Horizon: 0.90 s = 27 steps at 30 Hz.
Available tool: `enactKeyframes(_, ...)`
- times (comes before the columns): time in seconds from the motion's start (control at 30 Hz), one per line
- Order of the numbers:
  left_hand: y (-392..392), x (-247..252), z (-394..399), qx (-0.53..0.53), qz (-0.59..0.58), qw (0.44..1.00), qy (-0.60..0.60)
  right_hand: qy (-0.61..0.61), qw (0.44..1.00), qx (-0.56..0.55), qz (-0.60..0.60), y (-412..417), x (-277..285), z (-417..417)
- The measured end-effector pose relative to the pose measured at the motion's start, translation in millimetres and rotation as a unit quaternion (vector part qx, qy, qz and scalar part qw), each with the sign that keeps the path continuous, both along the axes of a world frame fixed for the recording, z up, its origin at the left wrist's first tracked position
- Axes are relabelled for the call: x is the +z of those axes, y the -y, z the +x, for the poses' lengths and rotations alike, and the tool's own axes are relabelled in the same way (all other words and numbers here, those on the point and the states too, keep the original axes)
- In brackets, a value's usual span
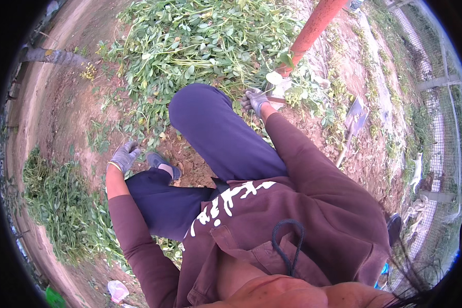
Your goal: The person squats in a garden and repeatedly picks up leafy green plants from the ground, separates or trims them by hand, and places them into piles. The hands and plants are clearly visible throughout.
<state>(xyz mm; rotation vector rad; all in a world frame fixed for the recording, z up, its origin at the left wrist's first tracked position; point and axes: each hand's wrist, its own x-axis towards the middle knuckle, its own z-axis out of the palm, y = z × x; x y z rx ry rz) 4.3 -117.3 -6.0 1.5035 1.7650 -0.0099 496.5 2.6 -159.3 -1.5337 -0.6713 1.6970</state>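
My left hand [125,157], in a thin grey glove, hangs above bare soil beside my bent knee. Its fingers are loosely curled, with a gap to the thumb and nothing visible between them. My right hand [255,101], gloved alike, is by my other knee at the edge of a broad heap of cut leafy plants [200,46]. Its fingers are curled. A brown, flat-looking bar [276,100] shows beside the right wrist; whether the hand grips it is hidden. Just past this hand, a leafy stem [298,92] rises near the foot of a red pole [312,32].
A spade-like tool [356,117] lies on the soil at right, its handle running towards me. Another plant heap [65,208] lies at left. A mesh fence [435,134] runs along the right, with a white cat [417,171] near it. A plastic bag [118,290] lies lower left.
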Motion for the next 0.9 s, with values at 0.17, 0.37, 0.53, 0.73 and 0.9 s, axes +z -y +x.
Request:
enactKeyframes(0.17,5,0,4,0.026,-0.017,0.999,0.022,0.028,0.999,0.034,0.025,-3,21,5)
enactKeyframes(0.37,5,1,4,0.015,-0.027,1.0,0.001,0.053,0.987,0.15,0.028,21,40,20)
enactKeyframes(0.53,3,-6,-5,0.021,-0.029,0.999,0.02,0.099,0.962,0.254,0.01,74,39,19)
enactKeyframes(0.73,6,-22,-21,0.052,-0.035,0.995,0.079,0.156,0.97,0.172,-0.071,137,13,113)
enactKeyframes(0.9,-6,-52,-26,0.067,-0.09,0.991,0.071,0.209,0.976,-0.02,-0.055,225,-41,259)
